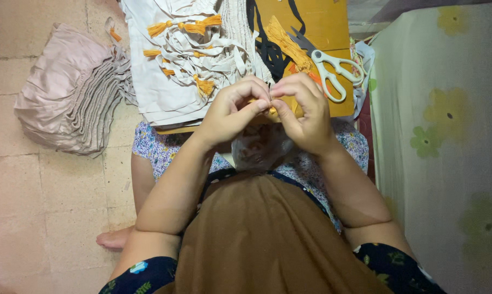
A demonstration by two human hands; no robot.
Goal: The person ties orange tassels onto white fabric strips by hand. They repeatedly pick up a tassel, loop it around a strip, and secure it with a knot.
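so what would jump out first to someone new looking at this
Both hands meet at the centre, left hand and right hand pinching a small orange tassel between the fingertips. Just above, more orange tassels lie on folded white cloth, with white scissors to the right on a yellow board. A pleated pink bundle sits on the floor at left.

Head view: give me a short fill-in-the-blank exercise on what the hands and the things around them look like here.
1. Both hands, the left hand and right hand, pinch a small ____-coloured tuft between their fingertips.
2. The scissors with white handles lie on a ____ board.
3. The white strips above the hands carry orange ____.
4. A folded pale pink cloth lies on the floor on the ____ side of the picture.

Missing words: orange; yellow; tassels; left
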